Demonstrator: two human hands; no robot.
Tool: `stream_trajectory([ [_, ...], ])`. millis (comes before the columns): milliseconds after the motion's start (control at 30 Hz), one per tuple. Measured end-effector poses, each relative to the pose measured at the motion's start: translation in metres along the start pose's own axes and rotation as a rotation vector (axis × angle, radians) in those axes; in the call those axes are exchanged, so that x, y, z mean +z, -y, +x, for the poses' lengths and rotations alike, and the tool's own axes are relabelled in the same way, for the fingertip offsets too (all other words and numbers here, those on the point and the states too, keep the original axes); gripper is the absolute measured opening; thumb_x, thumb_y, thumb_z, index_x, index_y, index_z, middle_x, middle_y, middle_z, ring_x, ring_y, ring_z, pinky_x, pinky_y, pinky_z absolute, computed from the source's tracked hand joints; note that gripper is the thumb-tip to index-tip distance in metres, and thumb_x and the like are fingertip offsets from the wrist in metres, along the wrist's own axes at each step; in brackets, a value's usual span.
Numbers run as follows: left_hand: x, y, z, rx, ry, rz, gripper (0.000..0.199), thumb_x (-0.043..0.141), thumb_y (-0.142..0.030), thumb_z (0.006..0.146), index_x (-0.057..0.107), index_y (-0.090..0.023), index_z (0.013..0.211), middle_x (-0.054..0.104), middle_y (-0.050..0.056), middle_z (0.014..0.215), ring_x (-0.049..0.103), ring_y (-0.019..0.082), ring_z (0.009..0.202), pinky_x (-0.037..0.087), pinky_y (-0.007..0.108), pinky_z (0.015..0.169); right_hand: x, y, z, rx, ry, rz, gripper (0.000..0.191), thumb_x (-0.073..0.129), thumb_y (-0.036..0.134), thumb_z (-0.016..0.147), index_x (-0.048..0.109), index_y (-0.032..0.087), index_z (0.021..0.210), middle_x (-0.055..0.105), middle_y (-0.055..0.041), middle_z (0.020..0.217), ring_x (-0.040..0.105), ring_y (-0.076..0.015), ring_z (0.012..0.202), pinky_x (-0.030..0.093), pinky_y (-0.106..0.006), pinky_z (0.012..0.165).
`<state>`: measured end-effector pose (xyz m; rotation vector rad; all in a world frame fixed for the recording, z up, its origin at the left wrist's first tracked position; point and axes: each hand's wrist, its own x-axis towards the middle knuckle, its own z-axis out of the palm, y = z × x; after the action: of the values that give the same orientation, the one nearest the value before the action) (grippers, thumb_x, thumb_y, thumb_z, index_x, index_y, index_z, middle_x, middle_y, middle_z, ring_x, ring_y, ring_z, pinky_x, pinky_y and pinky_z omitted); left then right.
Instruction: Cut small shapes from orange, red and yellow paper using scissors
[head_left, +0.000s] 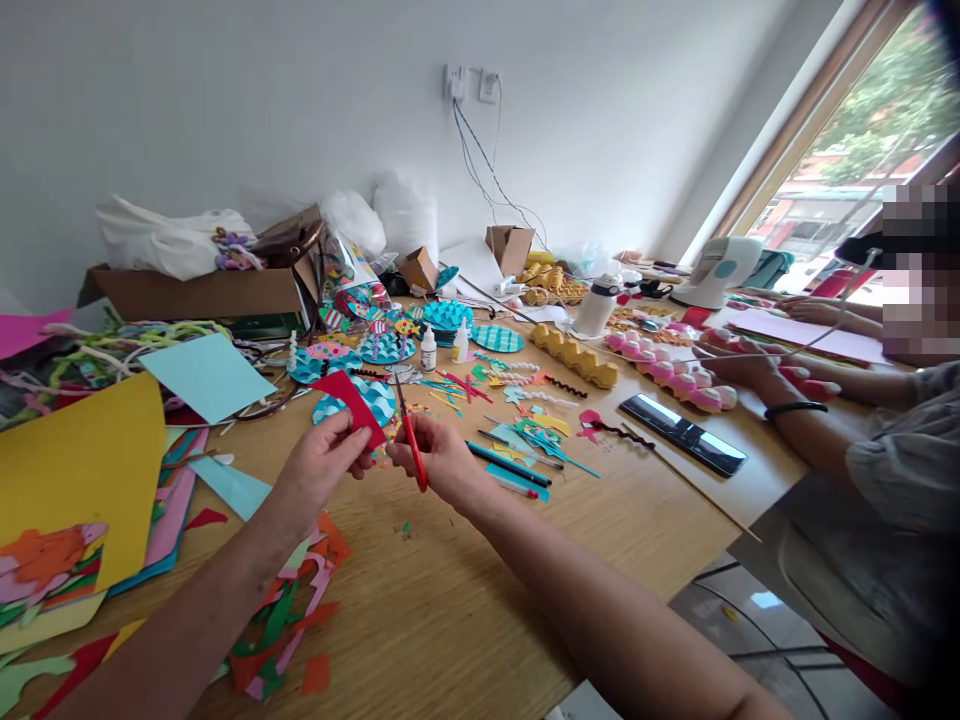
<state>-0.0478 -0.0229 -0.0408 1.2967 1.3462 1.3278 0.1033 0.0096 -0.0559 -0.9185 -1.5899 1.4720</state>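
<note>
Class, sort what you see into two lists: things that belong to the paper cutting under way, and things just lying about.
Cutting, it seems:
red paper, in the left hand
scissors, in the right hand
paper scraps, probably offcuts

Lying about, apparently:
phone
white bottle
cardboard box

No letters or numbers can be read: the small white plastic squeeze bottle with a dark-printed label [428, 350], at the far middle of the light brown wooden table [442, 580], bears print (a mere smudge of marks) too small to tell.
</note>
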Motion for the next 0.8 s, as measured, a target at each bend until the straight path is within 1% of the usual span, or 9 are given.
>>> stream_trajectory([
  [133, -0.007, -0.01, -0.001, 0.028, -0.107, -0.144, 0.016, 0.069, -0.032, 0.068, 0.06, -0.018, 0.067, 0.061, -0.003, 0.06, 0.059, 0.012, 0.058, 0.048, 0.022, 0.052, -0.002, -0.002, -0.007, -0.091, 0.052, -0.28, 0.032, 0.057, 0.046, 0.081, 0.049, 0.018, 0.07, 0.046, 0.0044, 0.06, 0.04, -0.0093, 0.055, 0.029, -0.022, 0.051],
  [233, -0.012, -0.015, 0.0, 0.048, -0.164, -0.238, 0.017, 0.072, -0.031, 0.067, 0.06, -0.018, 0.068, 0.062, -0.004, 0.065, 0.062, 0.012, 0.062, 0.049, 0.021, 0.053, -0.003, -0.002, -0.009, -0.127, 0.101, -0.416, 0.034, 0.054, 0.047, 0.085, 0.047, 0.018, 0.067, 0.041, 0.0053, 0.058, 0.036, -0.0085, 0.055, 0.026, -0.022, 0.051],
  [333, -0.015, -0.015, 0.002, 0.05, -0.162, -0.271, 0.017, 0.072, -0.03, 0.067, 0.062, -0.018, 0.071, 0.063, -0.003, 0.067, 0.064, 0.012, 0.063, 0.05, 0.02, 0.054, -0.002, 0.0, -0.01, -0.134, 0.135, -0.512, 0.039, 0.052, 0.048, 0.087, 0.044, 0.017, 0.063, 0.039, 0.0055, 0.056, 0.034, -0.0081, 0.054, 0.024, -0.022, 0.05],
  [467, -0.014, -0.014, 0.002, 0.023, -0.15, -0.263, 0.017, 0.073, -0.03, 0.067, 0.063, -0.017, 0.071, 0.066, -0.002, 0.067, 0.064, 0.012, 0.061, 0.051, 0.021, 0.055, -0.002, 0.001, -0.011, -0.147, 0.139, -0.556, 0.042, 0.051, 0.048, 0.088, 0.043, 0.017, 0.061, 0.039, 0.0052, 0.055, 0.034, -0.008, 0.054, 0.023, -0.023, 0.051],
  [633, -0.01, -0.013, 0.001, 0.026, -0.117, -0.242, 0.016, 0.072, -0.03, 0.068, 0.062, -0.018, 0.072, 0.066, -0.004, 0.065, 0.064, 0.012, 0.059, 0.052, 0.023, 0.056, -0.002, 0.001, -0.011, -0.163, 0.142, -0.53, 0.042, 0.051, 0.049, 0.087, 0.043, 0.018, 0.061, 0.036, 0.0055, 0.055, 0.032, -0.0081, 0.052, 0.023, -0.023, 0.05],
  [800, -0.007, -0.011, 0.001, -0.006, -0.093, -0.257, 0.017, 0.072, -0.03, 0.067, 0.06, -0.018, 0.07, 0.065, -0.005, 0.061, 0.064, 0.012, 0.056, 0.052, 0.023, 0.056, -0.003, 0.001, -0.011, -0.156, 0.142, -0.495, 0.042, 0.051, 0.049, 0.087, 0.042, 0.018, 0.061, 0.035, 0.0059, 0.054, 0.031, -0.0081, 0.052, 0.023, -0.023, 0.05],
])
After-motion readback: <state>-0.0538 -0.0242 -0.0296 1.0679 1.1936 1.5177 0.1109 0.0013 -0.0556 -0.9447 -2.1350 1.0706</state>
